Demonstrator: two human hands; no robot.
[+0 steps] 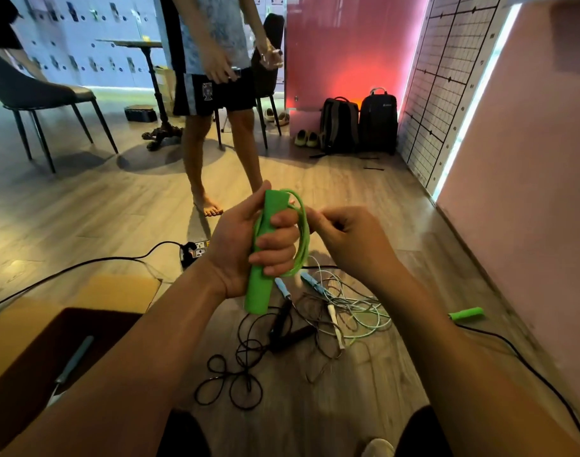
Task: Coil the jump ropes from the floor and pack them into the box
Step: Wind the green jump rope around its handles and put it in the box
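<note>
Centrally, one green handle (258, 296) is clasped upright in the left hand (245, 245), fingers curled round it, so that loops of the green rope (303, 239) can be gathered against it. The cord is pinched by the right hand (344, 239) just beside the loops, apparently to feed the next turn. Its second handle (467, 314) lies on the floor at lower right. The box (110, 291) stands open at lower left, with the other ropes (315, 318) tangled between.

Open box (123, 291) left, rope tangle (335, 313) ahead
</note>
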